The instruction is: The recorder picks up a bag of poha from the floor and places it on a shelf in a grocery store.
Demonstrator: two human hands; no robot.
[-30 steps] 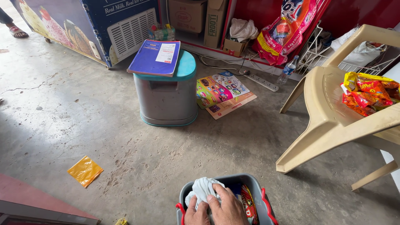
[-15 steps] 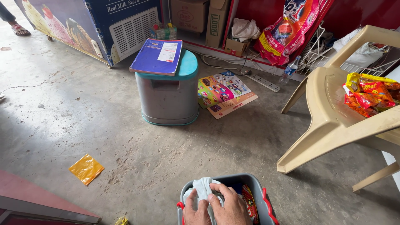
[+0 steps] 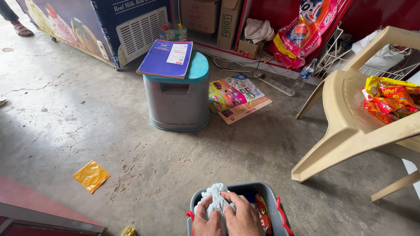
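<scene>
At the bottom edge of the view we see our 2 hands, both closed on a white cloth (image 3: 215, 195) that is bunched up at the top of a grey bucket (image 3: 267, 196). The left hand (image 3: 206, 220) presses the cloth from the left side with its fingers curled, and the right hand (image 3: 241, 214) lies over it from the right, with the fingers bent around the crumpled fabric. The bucket stands on the concrete floor (image 3: 131, 144), and it has a red handle (image 3: 282, 214) at the rim and some colourful packet (image 3: 261, 209) inside, beside the cloth. Further from us, a grey stool with a teal top (image 3: 178, 94) stands on the floor and carries 1 blue notebook (image 3: 166, 58). Just beside the stool some printed leaflets (image 3: 236, 96) lie flat. A yellow wrapper (image 3: 91, 175) lies on the floor to the left, well apart from the bucket. At the right stands a beige plastic chair (image 3: 350, 126) with bright snack packets (image 3: 389, 98) on its seat.
</scene>
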